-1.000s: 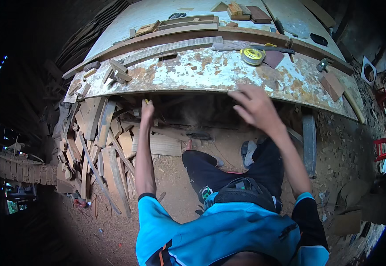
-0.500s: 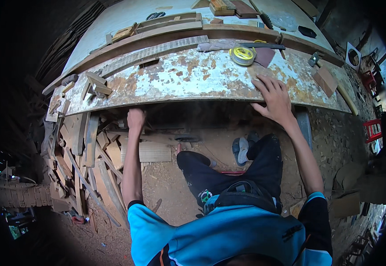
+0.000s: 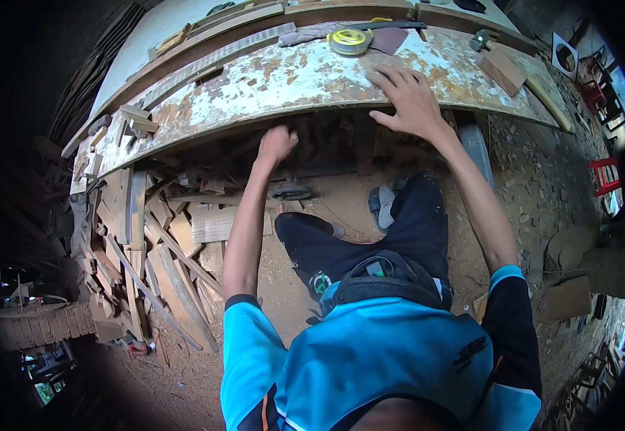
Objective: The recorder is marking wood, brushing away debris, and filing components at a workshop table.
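Observation:
My right hand [image 3: 411,103] rests on the front edge of a worn workbench [image 3: 283,82] with peeling white paint. Its fingers are spread over the top, and the thumb is apart from them near the edge. Just below that edge, in front of the dark space under the bench, my left hand [image 3: 277,145] has its fingers curled in. Whatever may be inside them is hidden. Beyond my right hand lie a yellow tape measure [image 3: 350,42], a grey cloth [image 3: 309,34] and a brown sheet of sandpaper-like material [image 3: 389,41].
A hammer [image 3: 540,92] and a wood block [image 3: 502,72] lie at the bench's right end. Small wood pieces [image 3: 138,121] sit at its left. Offcuts [image 3: 172,284] pile up on the floor at left. A red stool [image 3: 604,177] stands far right.
My left hand has moved right along the underside of the bench edge. The right hand stays spread on the edge. The view has tilted down and shifted, so the bench sits higher in it.

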Action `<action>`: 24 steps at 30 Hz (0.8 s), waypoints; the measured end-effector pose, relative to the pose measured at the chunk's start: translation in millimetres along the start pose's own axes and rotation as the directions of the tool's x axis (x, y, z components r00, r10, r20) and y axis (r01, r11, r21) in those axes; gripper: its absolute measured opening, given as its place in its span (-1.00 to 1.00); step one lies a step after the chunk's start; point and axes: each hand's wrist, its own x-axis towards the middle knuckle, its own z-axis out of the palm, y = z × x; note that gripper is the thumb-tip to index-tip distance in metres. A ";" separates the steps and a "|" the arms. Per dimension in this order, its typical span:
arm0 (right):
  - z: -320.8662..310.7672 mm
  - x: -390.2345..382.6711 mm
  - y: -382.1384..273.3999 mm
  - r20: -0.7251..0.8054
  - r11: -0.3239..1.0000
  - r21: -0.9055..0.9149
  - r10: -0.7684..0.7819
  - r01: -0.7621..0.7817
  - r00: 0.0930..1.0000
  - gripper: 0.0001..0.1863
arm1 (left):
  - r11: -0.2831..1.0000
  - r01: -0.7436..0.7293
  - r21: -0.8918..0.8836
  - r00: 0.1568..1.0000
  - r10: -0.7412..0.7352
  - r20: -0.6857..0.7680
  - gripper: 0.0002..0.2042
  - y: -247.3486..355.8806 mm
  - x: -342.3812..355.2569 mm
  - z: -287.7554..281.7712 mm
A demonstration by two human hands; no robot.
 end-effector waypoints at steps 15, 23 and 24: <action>18.0 -73.6 -84.9 -0.148 0.772 0.607 -0.121 0.186 0.982 -0.87 | 0.949 0.220 0.225 0.969 -0.186 -0.165 -0.73 -47.7 14.1 15.8; 59.4 -144.4 -117.0 0.605 0.623 0.720 -0.346 -0.306 0.717 -0.75 | 0.999 0.051 -0.004 0.986 -0.051 -0.159 -0.62 18.9 12.9 40.5; 62.6 -152.5 -117.8 0.610 0.627 0.714 -0.340 -0.310 0.716 -0.75 | 0.997 0.038 -0.072 0.990 -0.047 -0.130 -0.63 38.8 9.2 38.5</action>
